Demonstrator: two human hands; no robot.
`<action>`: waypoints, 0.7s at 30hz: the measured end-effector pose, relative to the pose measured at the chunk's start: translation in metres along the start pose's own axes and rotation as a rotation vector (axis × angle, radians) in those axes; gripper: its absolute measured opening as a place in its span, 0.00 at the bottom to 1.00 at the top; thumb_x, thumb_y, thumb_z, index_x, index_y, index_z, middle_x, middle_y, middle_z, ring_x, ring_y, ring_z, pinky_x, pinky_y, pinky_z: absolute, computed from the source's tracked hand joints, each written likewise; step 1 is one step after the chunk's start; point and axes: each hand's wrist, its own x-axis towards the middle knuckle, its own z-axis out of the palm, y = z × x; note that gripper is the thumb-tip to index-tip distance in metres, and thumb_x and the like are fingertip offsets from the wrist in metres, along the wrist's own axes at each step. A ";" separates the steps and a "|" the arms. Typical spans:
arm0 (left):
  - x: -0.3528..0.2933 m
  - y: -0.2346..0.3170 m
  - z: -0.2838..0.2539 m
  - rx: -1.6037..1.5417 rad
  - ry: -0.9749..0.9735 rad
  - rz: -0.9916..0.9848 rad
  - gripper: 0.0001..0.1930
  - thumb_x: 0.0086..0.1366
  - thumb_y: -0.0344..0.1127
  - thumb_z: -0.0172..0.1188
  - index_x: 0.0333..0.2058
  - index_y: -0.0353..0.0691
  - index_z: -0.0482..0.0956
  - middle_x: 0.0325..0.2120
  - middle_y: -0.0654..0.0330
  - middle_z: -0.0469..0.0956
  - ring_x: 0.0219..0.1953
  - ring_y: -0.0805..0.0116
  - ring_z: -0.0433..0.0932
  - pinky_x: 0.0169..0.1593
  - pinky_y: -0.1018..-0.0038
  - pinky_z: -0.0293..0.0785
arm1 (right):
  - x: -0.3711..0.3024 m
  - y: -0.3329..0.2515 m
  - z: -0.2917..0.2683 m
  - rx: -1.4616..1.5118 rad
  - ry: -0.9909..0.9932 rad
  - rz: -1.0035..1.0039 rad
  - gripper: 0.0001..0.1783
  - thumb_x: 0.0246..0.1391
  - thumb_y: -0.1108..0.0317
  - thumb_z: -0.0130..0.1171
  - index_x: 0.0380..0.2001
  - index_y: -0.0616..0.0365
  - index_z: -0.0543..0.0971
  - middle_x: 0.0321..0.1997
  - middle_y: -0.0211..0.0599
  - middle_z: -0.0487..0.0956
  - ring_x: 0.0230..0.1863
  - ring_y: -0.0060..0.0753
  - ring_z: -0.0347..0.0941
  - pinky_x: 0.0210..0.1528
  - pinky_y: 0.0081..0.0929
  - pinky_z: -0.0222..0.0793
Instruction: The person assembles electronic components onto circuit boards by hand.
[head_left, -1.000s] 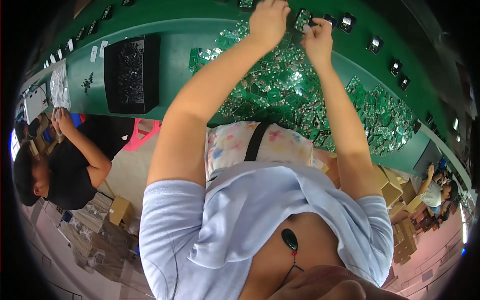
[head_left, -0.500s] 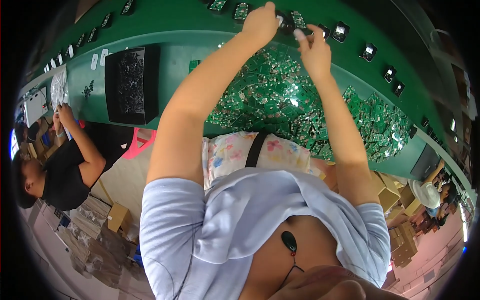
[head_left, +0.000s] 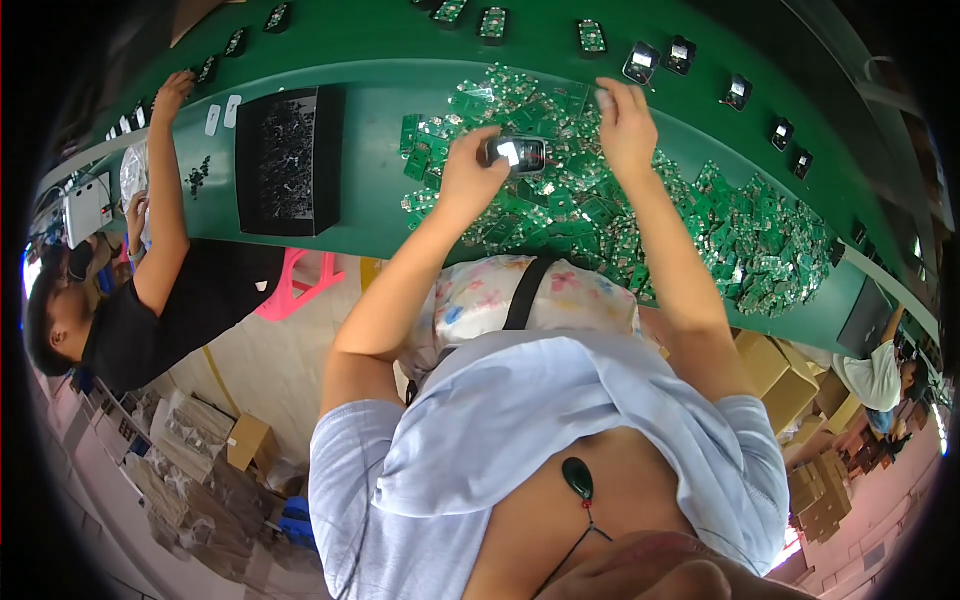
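In my left hand point(head_left: 470, 180) is a small black rectangular case point(head_left: 527, 155) with a shiny, light-reflecting inside, gripped at its left end. The hand hovers over a wide heap of green circuit boards point(head_left: 540, 210). My right hand point(head_left: 628, 132) is over the far side of the same heap, close to the belt's edge. Its fingers are slightly curled and apart, and I see nothing held in them. Just beyond it on the green belt point(head_left: 545, 40) lie a black case with a board in it point(head_left: 591, 37) and an open black case point(head_left: 641, 63).
More black cases point(head_left: 681, 55) line the belt. A black box of small dark parts point(head_left: 330, 165) stands left on the green table. Beyond it are loose black bits point(head_left: 198, 176) and a co-worker point(head_left: 130, 320) in black reaching to the belt. A pink stool point(head_left: 300, 285) is below.
My left hand has come back from the belt with the black case. The right hand has drawn back slightly from the belt. The co-worker's arm has stretched out to the belt.
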 end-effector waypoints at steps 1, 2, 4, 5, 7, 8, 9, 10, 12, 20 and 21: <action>-0.003 0.003 -0.002 0.002 0.001 0.003 0.21 0.48 0.30 0.60 0.44 0.38 0.73 0.30 0.54 0.69 0.30 0.64 0.70 0.38 0.72 0.70 | 0.008 0.008 0.005 -0.105 0.019 -0.060 0.16 0.48 0.76 0.50 0.42 0.48 0.74 0.47 0.33 0.71 0.46 0.38 0.69 0.40 0.32 0.68; -0.011 0.006 -0.004 -0.029 -0.028 -0.051 0.20 0.48 0.30 0.61 0.43 0.39 0.74 0.29 0.56 0.68 0.29 0.66 0.69 0.37 0.73 0.69 | 0.018 0.016 0.010 -0.103 0.022 -0.060 0.16 0.48 0.76 0.50 0.42 0.48 0.74 0.47 0.33 0.71 0.46 0.38 0.69 0.40 0.32 0.68; -0.023 0.017 -0.011 -0.054 -0.070 -0.160 0.18 0.48 0.31 0.62 0.42 0.39 0.76 0.28 0.59 0.66 0.29 0.70 0.68 0.36 0.75 0.69 | 0.039 0.020 0.013 -0.226 0.090 -0.290 0.29 0.43 0.81 0.48 0.49 0.41 0.71 0.49 0.31 0.70 0.53 0.34 0.64 0.50 0.32 0.64; -0.027 0.018 -0.011 -0.055 -0.069 -0.160 0.18 0.48 0.31 0.62 0.42 0.39 0.76 0.28 0.59 0.66 0.29 0.70 0.68 0.36 0.75 0.69 | 0.044 0.029 0.020 -0.225 0.090 -0.292 0.29 0.43 0.81 0.48 0.49 0.41 0.71 0.49 0.31 0.70 0.53 0.34 0.64 0.50 0.32 0.64; -0.029 0.018 -0.012 -0.043 -0.073 -0.126 0.18 0.54 0.29 0.59 0.45 0.37 0.73 0.30 0.65 0.73 0.30 0.79 0.70 0.36 0.81 0.67 | 0.053 0.036 0.031 -0.370 -0.117 -0.273 0.35 0.38 0.84 0.49 0.52 0.41 0.68 0.52 0.32 0.68 0.55 0.35 0.62 0.54 0.32 0.60; -0.028 0.020 -0.010 -0.061 -0.058 -0.121 0.17 0.54 0.29 0.59 0.44 0.37 0.74 0.30 0.65 0.73 0.30 0.79 0.70 0.36 0.81 0.67 | 0.053 0.041 0.036 -0.440 -0.249 -0.192 0.32 0.42 0.81 0.49 0.54 0.44 0.67 0.54 0.34 0.67 0.59 0.35 0.59 0.60 0.33 0.55; -0.028 0.023 -0.009 -0.062 -0.051 -0.124 0.17 0.54 0.29 0.59 0.44 0.37 0.74 0.30 0.65 0.73 0.30 0.79 0.70 0.36 0.81 0.67 | 0.055 0.042 0.039 -0.437 -0.252 -0.198 0.32 0.42 0.81 0.49 0.54 0.44 0.67 0.54 0.34 0.67 0.59 0.35 0.59 0.60 0.33 0.55; -0.026 0.025 -0.009 -0.075 -0.047 -0.105 0.17 0.54 0.29 0.59 0.44 0.37 0.74 0.30 0.65 0.73 0.30 0.79 0.70 0.36 0.81 0.67 | 0.057 0.044 0.044 -0.472 -0.244 -0.224 0.31 0.42 0.80 0.49 0.53 0.45 0.67 0.53 0.34 0.67 0.59 0.35 0.59 0.60 0.34 0.53; -0.024 0.031 -0.009 -0.087 -0.042 -0.093 0.17 0.54 0.29 0.60 0.44 0.37 0.74 0.30 0.65 0.73 0.30 0.79 0.70 0.37 0.81 0.67 | 0.061 0.043 0.048 -0.503 -0.241 -0.250 0.30 0.43 0.79 0.49 0.53 0.45 0.67 0.53 0.33 0.68 0.58 0.35 0.59 0.61 0.36 0.51; -0.019 0.030 -0.001 -0.208 -0.046 -0.131 0.16 0.50 0.30 0.62 0.40 0.38 0.75 0.27 0.63 0.67 0.29 0.74 0.67 0.36 0.79 0.69 | 0.076 0.052 0.047 -0.501 -0.262 -0.424 0.27 0.42 0.79 0.49 0.49 0.47 0.70 0.48 0.30 0.70 0.56 0.34 0.61 0.58 0.36 0.54; -0.019 0.036 -0.003 -0.207 -0.051 -0.132 0.16 0.50 0.30 0.62 0.40 0.38 0.75 0.27 0.63 0.67 0.29 0.74 0.67 0.36 0.79 0.69 | 0.079 0.052 0.045 -0.502 -0.263 -0.418 0.27 0.42 0.79 0.49 0.49 0.47 0.70 0.48 0.30 0.70 0.56 0.34 0.61 0.58 0.36 0.54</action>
